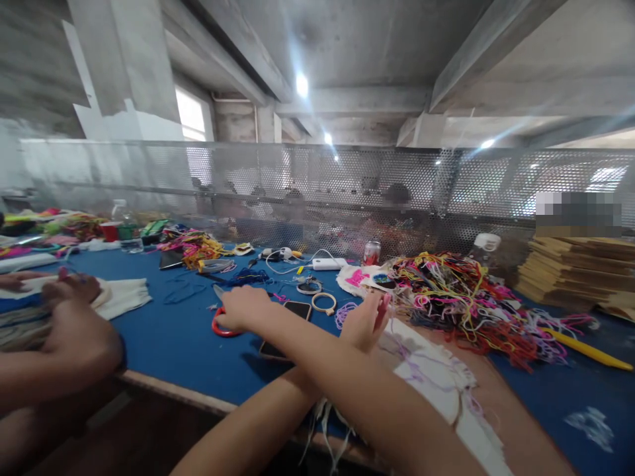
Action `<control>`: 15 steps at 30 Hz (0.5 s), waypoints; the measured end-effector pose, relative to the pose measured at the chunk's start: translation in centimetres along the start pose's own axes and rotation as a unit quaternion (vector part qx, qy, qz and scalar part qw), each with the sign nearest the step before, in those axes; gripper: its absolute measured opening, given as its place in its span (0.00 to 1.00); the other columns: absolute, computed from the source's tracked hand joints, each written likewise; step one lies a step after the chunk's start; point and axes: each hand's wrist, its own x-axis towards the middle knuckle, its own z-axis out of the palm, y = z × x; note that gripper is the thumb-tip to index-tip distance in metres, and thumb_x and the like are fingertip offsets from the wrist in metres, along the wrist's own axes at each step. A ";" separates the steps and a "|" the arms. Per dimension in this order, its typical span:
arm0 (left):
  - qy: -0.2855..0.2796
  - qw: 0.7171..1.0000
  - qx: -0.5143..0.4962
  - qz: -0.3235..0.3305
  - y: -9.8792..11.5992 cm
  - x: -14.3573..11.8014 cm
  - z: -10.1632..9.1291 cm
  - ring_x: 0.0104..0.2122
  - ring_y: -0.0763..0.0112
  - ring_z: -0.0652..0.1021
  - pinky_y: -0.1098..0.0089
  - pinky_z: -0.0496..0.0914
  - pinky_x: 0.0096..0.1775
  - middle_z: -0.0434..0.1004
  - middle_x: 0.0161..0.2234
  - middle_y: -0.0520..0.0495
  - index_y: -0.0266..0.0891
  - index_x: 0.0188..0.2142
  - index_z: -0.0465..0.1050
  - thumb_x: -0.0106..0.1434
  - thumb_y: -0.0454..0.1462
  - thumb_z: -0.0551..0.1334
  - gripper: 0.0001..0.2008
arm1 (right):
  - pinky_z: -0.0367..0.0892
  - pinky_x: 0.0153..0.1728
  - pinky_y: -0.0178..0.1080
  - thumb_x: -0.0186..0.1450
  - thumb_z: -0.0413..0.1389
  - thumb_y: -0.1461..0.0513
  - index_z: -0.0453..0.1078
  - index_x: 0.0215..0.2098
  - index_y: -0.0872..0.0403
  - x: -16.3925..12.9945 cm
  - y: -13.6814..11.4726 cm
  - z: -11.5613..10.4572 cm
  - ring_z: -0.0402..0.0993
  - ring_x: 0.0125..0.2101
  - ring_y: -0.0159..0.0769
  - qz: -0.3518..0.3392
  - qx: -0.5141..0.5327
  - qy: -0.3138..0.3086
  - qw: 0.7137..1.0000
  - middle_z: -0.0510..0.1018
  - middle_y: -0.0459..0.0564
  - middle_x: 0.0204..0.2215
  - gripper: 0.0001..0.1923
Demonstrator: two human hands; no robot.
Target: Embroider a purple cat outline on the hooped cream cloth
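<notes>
My forearms cross over the table, the right one on top. On the left, my right hand (244, 309) is closed at the red-handled scissors (225, 328), its fingers partly hidden behind the hand. Beside it lie a dark phone (297, 311) and another dark flat device (270, 350), partly covered by my forearm. My left hand (364, 322) is raised at the edge of a white cloth (421, 363) with lilac yarn on it; its fingers are curled, and what they pinch is unclear. A round hoop (324, 304) and a lilac yarn coil (344, 315) lie close by.
A large tangle of coloured yarn (461, 297) lies right of my hands, with a yellow pen-like tool (590, 349) beyond. A can (372, 253) and a white power strip (330, 264) stand behind. At left, another person's hands (74, 291) work on cloth. Cardboard (570, 271) is stacked at right.
</notes>
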 end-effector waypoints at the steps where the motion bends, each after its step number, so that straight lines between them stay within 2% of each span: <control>1: 0.001 1.000 0.008 0.005 0.0 -0.1 0.0 0.27 0.75 0.68 0.74 0.63 0.30 0.67 0.30 0.52 0.39 0.38 0.60 0.65 0.40 0.48 0.08 | 0.65 0.43 0.45 0.58 0.53 0.58 0.68 0.45 0.59 2.0 -0.1 0.9 0.66 0.48 0.47 0.025 -0.019 0.023 0.999 0.72 0.60 0.48 0.19; 2: 0.006 1.000 0.015 0.006 0.1 -0.2 -0.1 0.27 0.75 0.69 0.74 0.63 0.30 0.68 0.30 0.51 0.39 0.39 0.60 0.65 0.40 0.47 0.08 | 0.63 0.47 0.47 0.58 0.54 0.60 0.66 0.48 0.61 3.6 -0.1 1.8 0.63 0.51 0.48 0.046 -0.021 0.031 0.998 0.69 0.62 0.51 0.22; 5: 0.010 0.999 0.036 0.006 0.2 -0.6 -0.3 0.28 0.74 0.70 0.74 0.63 0.30 0.69 0.31 0.50 0.39 0.39 0.60 0.66 0.40 0.45 0.09 | 0.65 0.45 0.47 0.61 0.51 0.59 0.61 0.53 0.64 6.0 1.0 4.3 0.63 0.52 0.48 0.077 -0.008 0.033 0.996 0.66 0.65 0.52 0.24; 10: -0.009 0.998 0.058 0.024 0.5 -0.8 -0.8 0.29 0.73 0.71 0.73 0.62 0.29 0.70 0.31 0.49 0.39 0.38 0.60 0.68 0.41 0.43 0.12 | 0.66 0.44 0.45 0.60 0.53 0.59 0.65 0.51 0.61 6.6 3.5 6.2 0.65 0.50 0.47 0.084 -0.008 0.016 0.996 0.69 0.63 0.50 0.22; 15: -0.021 0.996 0.076 0.035 0.8 -0.9 -0.9 0.30 0.72 0.72 0.73 0.60 0.28 0.71 0.33 0.49 0.39 0.38 0.59 0.67 0.40 0.45 0.09 | 0.63 0.47 0.48 0.63 0.50 0.56 0.66 0.49 0.64 7.4 3.6 7.0 0.62 0.52 0.50 0.100 -0.016 0.033 0.994 0.67 0.67 0.51 0.22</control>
